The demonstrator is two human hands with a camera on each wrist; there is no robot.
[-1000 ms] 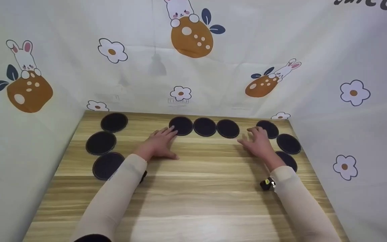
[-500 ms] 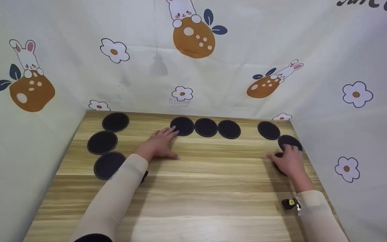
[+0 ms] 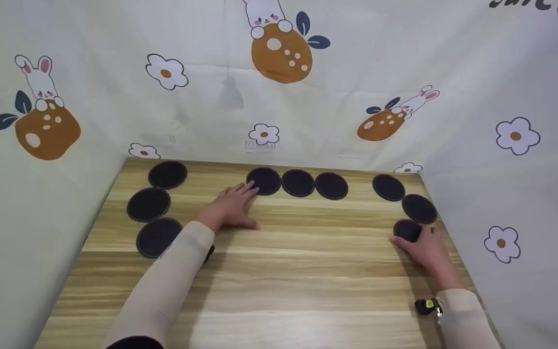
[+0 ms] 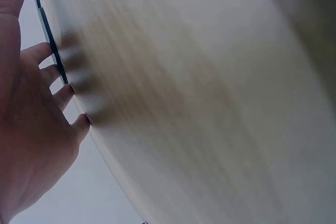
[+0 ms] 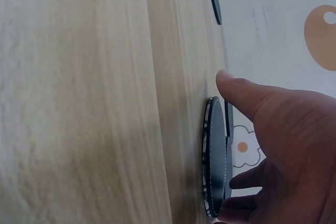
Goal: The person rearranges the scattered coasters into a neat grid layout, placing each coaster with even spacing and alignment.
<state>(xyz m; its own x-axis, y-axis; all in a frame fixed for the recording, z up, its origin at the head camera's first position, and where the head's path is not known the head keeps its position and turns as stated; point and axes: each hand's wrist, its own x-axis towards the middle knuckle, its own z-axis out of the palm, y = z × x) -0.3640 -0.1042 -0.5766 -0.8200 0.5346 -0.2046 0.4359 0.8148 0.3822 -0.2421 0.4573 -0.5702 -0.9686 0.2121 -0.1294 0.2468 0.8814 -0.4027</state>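
My left hand rests with spread fingers at the left coaster of the back row, fingertips over its near edge. In the left wrist view, fingertips meet the table and a dark coaster rim. My right hand is spread around the nearest coaster of the right-hand group, thumb on its left side, fingers on its right. In the right wrist view this stitched black coaster lies flat; the fingers touch its edge and the thumb stands apart from it. The hand covers the coaster's near part.
Two more coasters, a middle one and a right one, continue the back row. Others lie beyond my right hand. Three coasters line the left side of the wooden table. Patterned curtains border it.
My right hand has moved from the farthest coaster of the right group, past the middle one, toward me to the nearest one. My left hand has stayed in place.
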